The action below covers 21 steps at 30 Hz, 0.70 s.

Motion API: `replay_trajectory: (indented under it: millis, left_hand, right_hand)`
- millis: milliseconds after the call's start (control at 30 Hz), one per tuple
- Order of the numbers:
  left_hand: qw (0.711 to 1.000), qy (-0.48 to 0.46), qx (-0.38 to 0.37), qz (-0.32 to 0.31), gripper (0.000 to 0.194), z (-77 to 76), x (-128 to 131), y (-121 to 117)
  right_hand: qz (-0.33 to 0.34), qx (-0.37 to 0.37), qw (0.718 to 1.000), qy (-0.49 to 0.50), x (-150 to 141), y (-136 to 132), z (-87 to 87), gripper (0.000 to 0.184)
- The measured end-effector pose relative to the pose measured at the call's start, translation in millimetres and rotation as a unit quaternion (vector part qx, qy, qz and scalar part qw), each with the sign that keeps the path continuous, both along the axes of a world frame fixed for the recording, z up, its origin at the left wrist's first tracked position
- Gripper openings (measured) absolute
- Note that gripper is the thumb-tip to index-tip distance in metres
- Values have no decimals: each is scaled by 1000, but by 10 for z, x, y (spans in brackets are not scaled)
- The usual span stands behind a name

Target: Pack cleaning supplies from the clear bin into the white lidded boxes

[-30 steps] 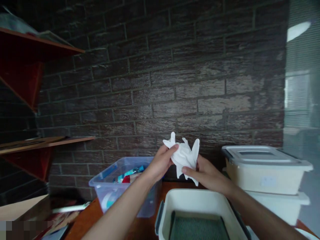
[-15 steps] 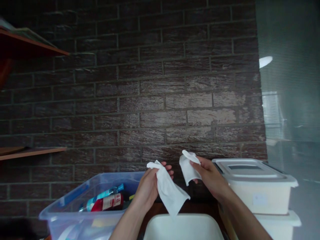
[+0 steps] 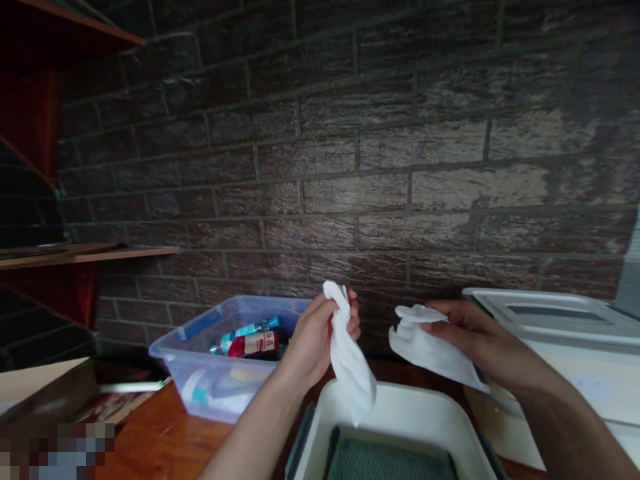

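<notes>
My left hand [image 3: 311,340] is closed around a thin white cloth [image 3: 351,367], pinching its upper end under the thumb. The cloth hangs down, narrow and gathered, over the far rim of a white bin [image 3: 410,400]. Inside that bin lies a folded dark green textile [image 3: 390,459]. To the right, my right hand [image 3: 473,337] grips a second white cloth [image 3: 425,337] between thumb and fingers, its loose corner pointing right. The two cloths are apart. Whether they are socks or plain pieces of fabric I cannot tell.
A clear bluish plastic box [image 3: 225,373] holds a red-labelled bottle [image 3: 255,343] and a blue one [image 3: 245,330]. Lidded white boxes [image 3: 565,353] are stacked at right. Wooden shelves [image 3: 95,255] jut out at left. A dark brick wall [image 3: 325,180] stands behind.
The view has tilted down and turned left, showing the green textile in the bin. The left cloth now hangs more gathered. My hands are farther apart, and the right cloth's lower corner now spreads right.
</notes>
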<state>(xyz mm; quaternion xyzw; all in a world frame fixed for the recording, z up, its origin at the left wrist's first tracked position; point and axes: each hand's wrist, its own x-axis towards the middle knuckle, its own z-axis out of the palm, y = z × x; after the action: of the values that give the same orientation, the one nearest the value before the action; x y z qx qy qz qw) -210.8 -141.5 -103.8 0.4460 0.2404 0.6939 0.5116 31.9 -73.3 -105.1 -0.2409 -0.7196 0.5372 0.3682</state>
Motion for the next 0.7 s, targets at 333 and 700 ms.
replay_trajectory:
  millis: [333,700]
  left_hand:
    - [918,383,93,52,25,21,81,-228]
    - [906,422,28,-9,35,-66,240,-247]
  right_hand:
    - [72,178,971,-144,71,-190,105,23]
    - [21,124,990,62,-90,-251,102,24]
